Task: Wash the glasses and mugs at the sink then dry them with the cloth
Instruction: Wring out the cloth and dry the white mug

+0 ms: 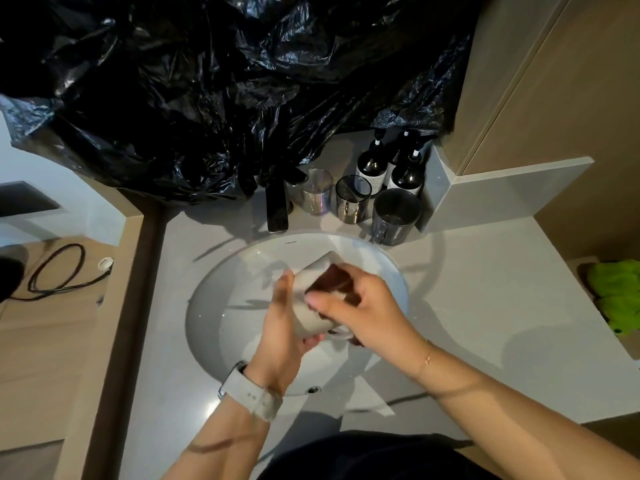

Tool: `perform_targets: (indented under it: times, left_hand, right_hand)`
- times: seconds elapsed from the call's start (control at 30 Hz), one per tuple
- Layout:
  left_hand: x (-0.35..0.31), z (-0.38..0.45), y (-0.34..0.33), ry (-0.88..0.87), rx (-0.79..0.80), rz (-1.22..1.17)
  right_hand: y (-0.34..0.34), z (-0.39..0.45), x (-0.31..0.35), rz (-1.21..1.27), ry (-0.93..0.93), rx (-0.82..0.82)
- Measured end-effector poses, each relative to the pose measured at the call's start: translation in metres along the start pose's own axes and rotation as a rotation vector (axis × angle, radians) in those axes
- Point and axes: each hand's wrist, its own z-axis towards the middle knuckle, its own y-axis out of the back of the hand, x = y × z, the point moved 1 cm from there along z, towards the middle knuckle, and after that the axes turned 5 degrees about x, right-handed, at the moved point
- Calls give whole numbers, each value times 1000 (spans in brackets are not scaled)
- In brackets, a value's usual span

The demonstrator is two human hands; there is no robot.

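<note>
Centrally, over sink (221, 306): left hand (282, 327) curled round white mug (313, 306), held tilted above basin. Right hand (360, 306) grips mug's rim from right, fingers curled inside brown interior. Upper centre, behind basin: tap (277, 206), two glasses (317, 195) (353, 199), dark mug (394, 216), pump bottles (372, 166). Black plastic (207, 81) fills top. Green cloth (616, 296) at right edge, on counter (485, 306).

Glossy white ceramic sink (346, 242), crinkled shiny black plastic sheet (214, 81)

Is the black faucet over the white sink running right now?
Off, apparently: no stream shows below the black faucet, though blur could hide a trickle.
</note>
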Motion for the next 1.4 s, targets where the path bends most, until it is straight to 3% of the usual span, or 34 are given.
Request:
perform_targets:
  times: [0.07,0.17,0.23,0.33,0.43,0.63,0.73,0.83,1.0,1.1,1.27,1.4]
  left_hand:
    - [-9,1,6,269,98,-81]
    - [-14,-1,7,372,108,-47]
    - [-11,-2,0,225,77,74]
    - [-3,-4,-14,-145,-78,137]
    - [1,-9,-23,-432,-218,378]
    - [-12,-11,-11,-491,-168,758]
    - [-25,-4,7,-436,-69,564]
    - [-36,4,18,-154,79,390]
    - [-27,14,25,55,242,-59]
    - [-19,19,19,94,264,-243]
    - [-12,33,22,220,214,-500]
    - [-9,34,27,186,184,-530]
  right_hand:
    - [3,-10,-15,-190,128,81]
    - [13,-25,-31,-367,165,153]
    - [15,-33,-35,-355,188,58]
    - [10,-27,-18,35,112,-97]
    - [10,-6,0,306,3,-238]
    - [11,31,-21,645,-322,-449]
    - [8,38,-37,810,-521,-372]
    - [1,43,-50,843,-555,-328]
    - [-8,52,-64,844,-645,-376]
    - [-10,56,-71,808,-634,-460]
    - [-6,50,-75,810,-451,-536]
    - [0,33,-66,539,-134,-620]
